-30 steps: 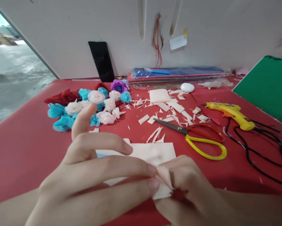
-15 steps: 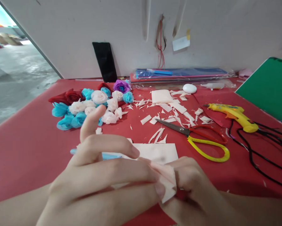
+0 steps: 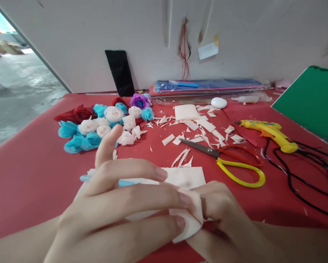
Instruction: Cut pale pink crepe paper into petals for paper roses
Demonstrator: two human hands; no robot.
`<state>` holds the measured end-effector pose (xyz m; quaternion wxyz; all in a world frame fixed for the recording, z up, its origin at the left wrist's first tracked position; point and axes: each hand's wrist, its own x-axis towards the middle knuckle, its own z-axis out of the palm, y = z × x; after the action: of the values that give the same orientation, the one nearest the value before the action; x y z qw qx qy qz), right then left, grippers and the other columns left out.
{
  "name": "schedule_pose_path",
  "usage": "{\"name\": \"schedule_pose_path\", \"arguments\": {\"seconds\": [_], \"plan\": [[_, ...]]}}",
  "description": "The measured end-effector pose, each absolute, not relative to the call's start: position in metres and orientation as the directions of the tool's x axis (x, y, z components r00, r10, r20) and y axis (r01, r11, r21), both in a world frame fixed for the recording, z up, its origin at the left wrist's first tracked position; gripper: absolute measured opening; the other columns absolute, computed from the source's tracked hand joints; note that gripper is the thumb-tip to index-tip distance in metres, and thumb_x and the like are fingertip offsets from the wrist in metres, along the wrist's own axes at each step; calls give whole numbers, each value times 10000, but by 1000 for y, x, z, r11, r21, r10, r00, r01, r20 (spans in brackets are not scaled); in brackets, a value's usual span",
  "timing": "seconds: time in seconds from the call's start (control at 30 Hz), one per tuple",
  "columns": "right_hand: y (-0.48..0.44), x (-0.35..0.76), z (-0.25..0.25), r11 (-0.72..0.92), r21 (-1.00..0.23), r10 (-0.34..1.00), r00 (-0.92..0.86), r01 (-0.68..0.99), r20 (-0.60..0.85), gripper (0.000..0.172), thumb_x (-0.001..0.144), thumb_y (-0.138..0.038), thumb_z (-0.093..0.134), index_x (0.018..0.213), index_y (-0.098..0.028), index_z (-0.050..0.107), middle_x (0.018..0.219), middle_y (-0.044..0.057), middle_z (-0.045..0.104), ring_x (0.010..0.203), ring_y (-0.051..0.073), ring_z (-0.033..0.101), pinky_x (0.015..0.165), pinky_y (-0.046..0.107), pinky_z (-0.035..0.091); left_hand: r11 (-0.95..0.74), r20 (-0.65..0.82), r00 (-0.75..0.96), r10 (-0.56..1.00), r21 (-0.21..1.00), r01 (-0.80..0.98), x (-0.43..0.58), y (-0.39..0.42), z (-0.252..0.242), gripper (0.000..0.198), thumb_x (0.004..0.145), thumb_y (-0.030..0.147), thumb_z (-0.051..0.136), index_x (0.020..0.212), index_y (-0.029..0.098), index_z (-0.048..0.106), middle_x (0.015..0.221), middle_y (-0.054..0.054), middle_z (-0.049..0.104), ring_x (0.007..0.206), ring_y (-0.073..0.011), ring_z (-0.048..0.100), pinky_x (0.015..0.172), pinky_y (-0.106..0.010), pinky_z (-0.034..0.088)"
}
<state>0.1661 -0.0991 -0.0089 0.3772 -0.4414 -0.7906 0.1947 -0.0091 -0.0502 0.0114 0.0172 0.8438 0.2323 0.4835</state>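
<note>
Low in the view, both my hands meet over a small pale pink paper piece (image 3: 189, 224). My left hand (image 3: 117, 212) has its fingers stretched toward the right, fingertips pressing on the paper piece. My right hand (image 3: 221, 215) is curled into a fist around the same paper. Beneath them lies a pale pink paper sheet (image 3: 187, 176) on the red table (image 3: 24, 175), with a light blue strip (image 3: 85, 178) showing at its left.
A cluster of paper roses (image 3: 103, 122) in blue, white, red and purple lies at the left. Scissors (image 3: 229, 159), paper scraps (image 3: 199, 129), a yellow glue gun (image 3: 270, 132) with black cable, a phone (image 3: 120, 73), packed sheets (image 3: 207, 86) and a green board (image 3: 314, 98) lie around.
My hands have turned and folded the pale pink paper piece slightly; its lower edge now sticks out below my left fingertips. The view has shifted a little.
</note>
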Motion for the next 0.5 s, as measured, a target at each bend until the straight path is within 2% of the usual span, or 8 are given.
{"name": "schedule_pose_path", "arguments": {"seconds": [0.13,0.23,0.4,0.5], "plan": [[-99,164,-6,519,-646,854,-317,560,411,377,861,-192,487,489,-168,548,466,11,555,410,82,493,405,131,436,-914,793,489,363,200,353,-12,-50,9,181,907,292,612,759,365,687,832,219,748,781,-123,649,1217,-335,278],[-99,162,-5,517,-645,853,-270,563,448,449,927,-186,400,516,-137,574,539,60,636,455,85,571,477,124,489,-914,795,484,366,210,347,-14,-49,9,215,932,265,573,768,355,680,792,211,748,762,-107,659,1203,-304,294],[-96,160,-7,572,-608,815,-297,551,497,522,958,-201,350,489,-117,563,488,79,624,409,81,581,451,93,467,-919,790,495,361,212,332,-16,-49,7,207,929,251,580,770,342,676,776,207,744,759,-85,652,1203,-260,262],[-93,162,-8,583,-587,805,-304,562,509,509,955,-187,351,501,-121,571,524,88,654,425,88,596,461,101,474,-909,802,483,352,172,379,-15,-52,3,262,949,251,537,743,349,665,708,188,726,778,-102,635,1219,-321,244]]}}
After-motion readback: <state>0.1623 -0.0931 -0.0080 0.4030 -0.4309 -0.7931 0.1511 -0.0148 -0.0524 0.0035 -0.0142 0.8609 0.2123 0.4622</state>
